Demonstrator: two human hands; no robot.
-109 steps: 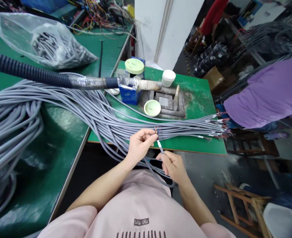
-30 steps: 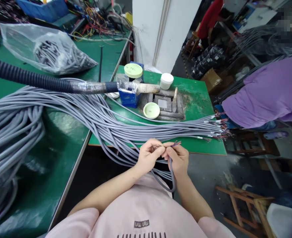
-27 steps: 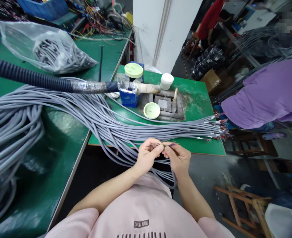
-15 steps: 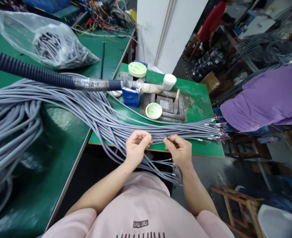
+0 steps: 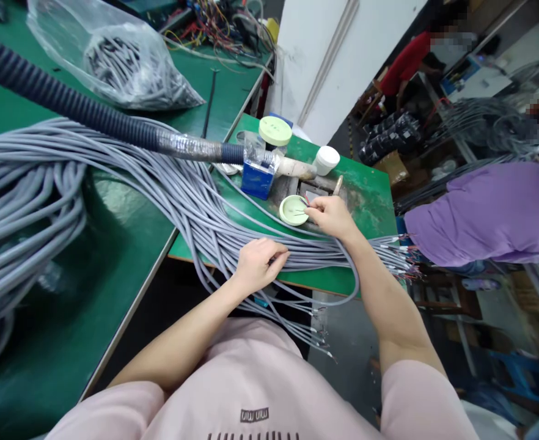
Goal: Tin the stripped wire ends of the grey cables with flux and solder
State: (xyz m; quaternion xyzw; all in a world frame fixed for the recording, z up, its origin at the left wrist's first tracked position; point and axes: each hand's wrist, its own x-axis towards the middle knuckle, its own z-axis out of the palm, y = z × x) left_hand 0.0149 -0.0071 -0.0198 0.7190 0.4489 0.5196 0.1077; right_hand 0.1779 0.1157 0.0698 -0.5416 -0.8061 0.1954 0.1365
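Note:
My right hand point(image 5: 330, 216) is closed on the end of a grey cable point(image 5: 354, 275), which loops down past my wrist. Thin wires from that end point left, over a shallow pale-green dish point(image 5: 288, 211); whether they touch its contents I cannot tell. My left hand point(image 5: 261, 263) rests at the near side of a thick bundle of grey cables point(image 5: 191, 201). Its fingers are curled, and what they hold, if anything, is hidden. Behind the dish lies a dark square fixture point(image 5: 313, 190), partly covered by my right hand.
A ribbed black hose point(image 5: 81, 107) crosses from the left to a pale nozzle above a blue box point(image 5: 257, 178). A green-lidded jar point(image 5: 275, 131) and a white jar point(image 5: 327, 160) stand behind. A plastic bag of cable pieces point(image 5: 127, 70) lies back left. A person in purple point(image 5: 489, 214) is at right.
My right hand has moved forward from above the near table edge to the dish, taking the wire ends along. My left hand has stayed near the bundle. The camera view has tilted somewhat.

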